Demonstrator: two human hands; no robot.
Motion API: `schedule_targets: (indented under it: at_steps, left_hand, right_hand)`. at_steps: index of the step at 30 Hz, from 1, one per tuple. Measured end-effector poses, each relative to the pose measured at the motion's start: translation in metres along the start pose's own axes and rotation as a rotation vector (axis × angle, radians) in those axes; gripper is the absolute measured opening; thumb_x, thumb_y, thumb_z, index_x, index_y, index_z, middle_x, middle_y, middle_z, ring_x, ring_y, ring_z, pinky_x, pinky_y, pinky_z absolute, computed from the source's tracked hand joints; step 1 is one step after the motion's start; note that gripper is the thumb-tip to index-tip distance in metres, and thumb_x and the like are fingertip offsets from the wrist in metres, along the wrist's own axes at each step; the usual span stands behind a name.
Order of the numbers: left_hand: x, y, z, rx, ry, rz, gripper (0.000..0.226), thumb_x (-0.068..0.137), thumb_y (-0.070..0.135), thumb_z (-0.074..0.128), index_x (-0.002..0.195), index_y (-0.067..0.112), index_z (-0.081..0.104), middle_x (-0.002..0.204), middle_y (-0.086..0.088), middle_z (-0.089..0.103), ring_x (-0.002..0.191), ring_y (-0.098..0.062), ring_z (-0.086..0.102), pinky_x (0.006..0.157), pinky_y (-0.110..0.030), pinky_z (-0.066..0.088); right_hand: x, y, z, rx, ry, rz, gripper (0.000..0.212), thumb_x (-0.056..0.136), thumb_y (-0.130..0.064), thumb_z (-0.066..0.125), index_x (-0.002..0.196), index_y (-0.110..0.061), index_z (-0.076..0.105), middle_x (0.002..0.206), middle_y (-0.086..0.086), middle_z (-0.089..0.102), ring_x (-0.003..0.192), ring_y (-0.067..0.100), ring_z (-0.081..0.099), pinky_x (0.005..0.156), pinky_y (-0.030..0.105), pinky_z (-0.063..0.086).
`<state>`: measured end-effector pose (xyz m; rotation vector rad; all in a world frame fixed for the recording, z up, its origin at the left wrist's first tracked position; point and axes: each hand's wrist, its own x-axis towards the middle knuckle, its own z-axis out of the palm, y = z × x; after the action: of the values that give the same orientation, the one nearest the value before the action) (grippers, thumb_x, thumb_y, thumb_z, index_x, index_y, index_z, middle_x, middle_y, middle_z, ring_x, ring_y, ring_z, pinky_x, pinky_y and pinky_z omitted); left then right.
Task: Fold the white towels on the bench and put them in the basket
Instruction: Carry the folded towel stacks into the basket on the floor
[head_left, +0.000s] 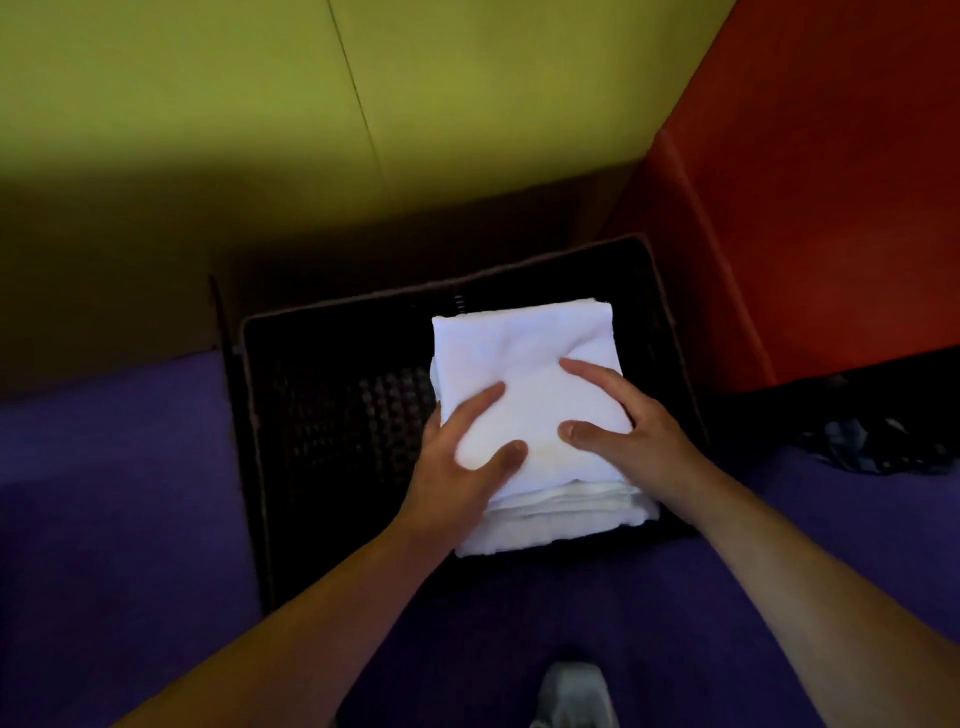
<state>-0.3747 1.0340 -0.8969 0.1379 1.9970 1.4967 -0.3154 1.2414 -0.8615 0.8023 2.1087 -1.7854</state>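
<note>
A stack of folded white towels (524, 353) lies in the right half of a dark woven basket (322, 415). Its near edge (561, 514) shows several layers. My left hand (462, 457) rests on the stack's near left corner with thumb and forefinger spread flat on the top towel. My right hand (618, 415) lies on the near right side, fingers straight and pressing down on the cloth. Neither hand curls round the fabric.
The basket stands on a purple surface (114, 493) against a yellow-green wall (260, 104), with a red panel (805, 208) on the right. A dark bundle (878, 431) lies at the right edge. A grey shoe (571, 691) shows at the bottom.
</note>
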Motion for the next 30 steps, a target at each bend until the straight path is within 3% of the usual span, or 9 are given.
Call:
schedule_targets:
  at_steps: [4,8,10,12,15,19,22,26,30]
  left_hand:
    - [0.028,-0.034,0.022,0.021,0.016,0.027,0.053,0.085,0.040,0.075,0.132,0.056,0.055,0.142,0.007,0.046,0.126,-0.002,0.050,0.095,-0.006,0.044]
    - [0.056,-0.050,0.031,0.079,0.069,0.066,0.060,0.082,0.047,0.070,0.139,0.052,0.050,0.144,0.009,0.044,0.129,0.002,0.046,0.102,-0.003,0.034]
    - [0.069,-0.063,0.040,0.237,0.014,0.043,0.063,0.090,0.050,0.065,0.147,0.051,0.038,0.156,0.000,0.028,0.141,-0.010,0.035,0.107,0.000,0.019]
    - [0.077,-0.074,0.054,0.349,-0.115,-0.023,0.063,0.098,0.051,0.054,0.153,0.054,0.022,0.166,-0.008,-0.002,0.153,-0.023,0.011,0.115,-0.010,0.005]
    - [0.085,-0.075,0.067,0.363,-0.135,-0.074,0.063,0.099,0.057,0.047,0.150,0.064,0.011,0.165,-0.006,-0.022,0.155,-0.031,0.001,0.125,-0.035,0.010]
    - [0.077,-0.064,0.054,0.545,-0.162,-0.095,0.063,0.097,0.064,0.040,0.150,0.064,0.005,0.166,-0.014,-0.013,0.151,-0.043,0.011,0.124,-0.046,0.019]
    - [0.062,-0.037,0.044,0.704,-0.160,-0.102,0.063,0.101,0.055,0.040,0.154,0.055,0.006,0.167,-0.014,-0.006,0.148,-0.042,0.018,0.120,-0.049,0.026]
    - [0.026,0.026,0.019,0.927,-0.094,0.051,0.060,0.103,0.048,0.041,0.158,0.041,0.017,0.168,-0.008,0.007,0.148,-0.032,0.022,0.116,-0.049,0.030]
    - [-0.019,0.097,-0.018,0.997,0.052,0.174,0.055,0.099,0.042,0.049,0.152,0.033,0.037,0.161,-0.009,0.030,0.142,-0.032,0.036,0.110,-0.049,0.036]
  right_hand:
    - [0.032,0.034,-0.008,-0.094,0.020,0.007,0.060,0.081,-0.035,0.079,0.128,-0.062,0.053,0.138,-0.006,0.053,0.122,0.013,0.057,0.100,0.038,0.053]
    - [0.059,0.045,-0.008,-0.241,0.118,-0.105,0.054,0.086,-0.036,0.074,0.129,-0.060,0.052,0.143,-0.004,0.042,0.128,0.009,0.047,0.096,0.018,0.043]
    - [0.074,0.058,-0.008,-0.524,0.151,-0.142,0.054,0.090,-0.044,0.067,0.139,-0.054,0.047,0.161,-0.002,0.020,0.142,0.011,0.029,0.109,0.024,0.033]
    - [0.084,0.073,-0.002,-0.957,0.207,-0.174,0.063,0.092,-0.042,0.063,0.150,-0.041,0.038,0.168,0.009,0.005,0.151,0.024,0.016,0.119,0.036,0.022]
    - [0.093,0.080,0.006,-1.128,0.238,-0.110,0.066,0.100,-0.039,0.050,0.158,-0.037,0.019,0.168,0.013,0.005,0.153,0.031,0.012,0.123,0.040,0.007]
    - [0.085,0.064,0.010,-1.131,0.175,-0.014,0.066,0.101,-0.041,0.045,0.158,-0.038,0.014,0.168,0.008,0.002,0.154,0.028,0.008,0.123,0.038,0.009]
    - [0.067,0.037,0.012,-1.057,0.153,0.000,0.067,0.100,-0.038,0.047,0.159,-0.033,0.016,0.167,0.008,0.011,0.152,0.027,0.013,0.124,0.039,0.013]
    - [0.032,-0.017,0.023,-0.973,0.161,-0.127,0.067,0.099,-0.033,0.050,0.159,-0.031,0.021,0.165,0.005,0.022,0.149,0.025,0.023,0.122,0.039,0.019]
    - [-0.011,-0.082,0.038,-0.901,0.198,-0.278,0.062,0.098,-0.027,0.055,0.155,-0.028,0.032,0.160,0.005,0.033,0.146,0.022,0.032,0.118,0.039,0.025]
